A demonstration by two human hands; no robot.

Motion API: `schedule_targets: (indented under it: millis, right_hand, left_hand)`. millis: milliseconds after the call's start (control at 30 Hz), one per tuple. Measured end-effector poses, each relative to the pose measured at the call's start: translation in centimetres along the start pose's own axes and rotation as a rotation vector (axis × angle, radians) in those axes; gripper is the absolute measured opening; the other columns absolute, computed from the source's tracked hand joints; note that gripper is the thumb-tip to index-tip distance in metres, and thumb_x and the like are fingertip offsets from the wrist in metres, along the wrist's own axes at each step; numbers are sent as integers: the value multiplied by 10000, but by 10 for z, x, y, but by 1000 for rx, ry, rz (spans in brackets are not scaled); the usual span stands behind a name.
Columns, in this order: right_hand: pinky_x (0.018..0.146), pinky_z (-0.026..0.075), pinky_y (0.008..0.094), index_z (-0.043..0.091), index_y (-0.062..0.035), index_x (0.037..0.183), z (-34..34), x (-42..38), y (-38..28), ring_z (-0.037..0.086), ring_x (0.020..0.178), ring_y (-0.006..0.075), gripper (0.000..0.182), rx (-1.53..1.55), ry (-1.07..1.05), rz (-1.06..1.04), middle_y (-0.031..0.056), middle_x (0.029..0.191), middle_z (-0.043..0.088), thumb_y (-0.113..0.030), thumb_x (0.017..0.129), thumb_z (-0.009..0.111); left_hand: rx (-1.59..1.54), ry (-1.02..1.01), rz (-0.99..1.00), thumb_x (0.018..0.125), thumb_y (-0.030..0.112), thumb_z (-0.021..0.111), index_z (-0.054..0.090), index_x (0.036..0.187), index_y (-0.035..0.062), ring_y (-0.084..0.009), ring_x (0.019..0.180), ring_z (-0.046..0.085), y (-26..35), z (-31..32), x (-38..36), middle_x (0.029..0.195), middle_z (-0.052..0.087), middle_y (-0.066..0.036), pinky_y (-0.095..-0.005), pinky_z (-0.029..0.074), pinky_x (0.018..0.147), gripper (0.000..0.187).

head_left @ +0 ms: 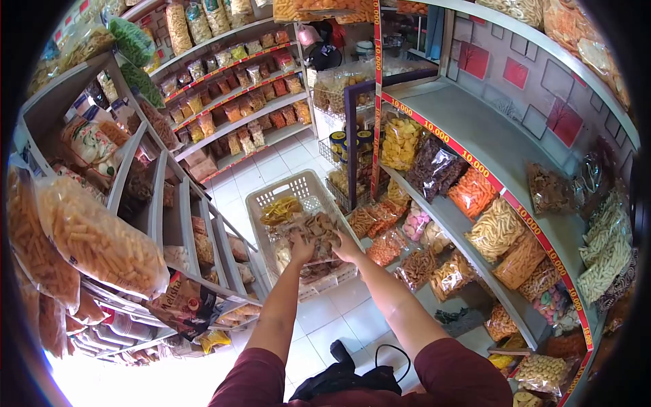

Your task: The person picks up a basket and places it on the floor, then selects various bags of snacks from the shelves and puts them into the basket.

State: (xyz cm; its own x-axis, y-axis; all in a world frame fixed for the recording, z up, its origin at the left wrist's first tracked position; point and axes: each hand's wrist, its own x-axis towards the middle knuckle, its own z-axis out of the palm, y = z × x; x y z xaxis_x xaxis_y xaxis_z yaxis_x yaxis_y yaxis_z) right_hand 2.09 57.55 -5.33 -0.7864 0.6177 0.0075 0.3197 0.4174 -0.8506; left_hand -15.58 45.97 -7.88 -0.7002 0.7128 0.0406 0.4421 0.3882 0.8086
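A clear plastic bag of brown snack chips (317,229) is between my two hands, in the upper middle of a beige plastic basket (263,197). My left hand (302,248) grips the bag's near left side, its fingers curled onto the plastic. On the near right side, by the basket's wall, my right hand (347,247) holds the same bag; its fingertips are partly hidden. Beyond the bag lies a yellow snack bag (281,210) in the basket. More brown-filled packs (317,271) show beneath and nearer to me.
At right, a shelf with a red price strip (475,165) carries snack bags on its lower tiers, including orange snacks (472,190). Large bags of tube snacks (102,237) hang at left beside grey slanted racks (156,197). White tiles (319,315) surround the basket.
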Motion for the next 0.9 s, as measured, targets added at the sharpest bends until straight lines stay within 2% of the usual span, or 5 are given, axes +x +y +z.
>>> schedule_targets:
  millis: [167, 467, 633, 733, 900]
  right_hand:
    - [1084, 435, 417, 466, -120, 1470, 23, -6, 10, 543, 1288, 382, 586, -22, -26, 93, 212, 1400, 569, -195, 905, 599]
    - [1114, 418, 417, 413, -196, 1529, 10, -10, -8, 523, 1327, 369, 667, -132, -161, 182, 203, 1459, 526, -306, 904, 618]
    - [1129, 398, 404, 423, -16, 1485, 0, -9, -19, 504, 1340, 372, 692, -108, -27, 18, 245, 1451, 510, -297, 895, 649]
    - [1124, 400, 409, 436, 12, 1461, -28, -15, -42, 511, 1329, 379, 682, -56, 29, 24, 267, 1421, 527, -300, 895, 653]
    - [1106, 406, 425, 483, -12, 1429, -88, -20, -86, 511, 1325, 372, 629, -43, 159, -115, 230, 1423, 532, -378, 944, 647]
  left_hand:
    - [21, -7, 11, 874, 400, 673, 446, 1428, 45, -461, 1188, 592, -24, 9, -5, 1219, 645, -293, -483, 473, 1012, 695]
    - [143, -257, -116, 819, 300, 684, 435, 1476, 53, -402, 1256, 577, 42, -21, -28, 1328, 599, -283, -444, 450, 1063, 745]
    - [189, -67, 80, 828, 376, 718, 325, 1555, 61, -433, 1300, 538, 25, -5, -9, 1398, 535, -318, -450, 407, 1115, 885]
    - [31, -227, 75, 861, 339, 691, 412, 1460, -56, -434, 1371, 450, 103, -42, -21, 1463, 461, -317, -439, 376, 1134, 770]
    - [-39, -74, 249, 871, 379, 708, 354, 1504, -56, -426, 1382, 445, 130, -20, 19, 1478, 446, -318, -446, 358, 1156, 846]
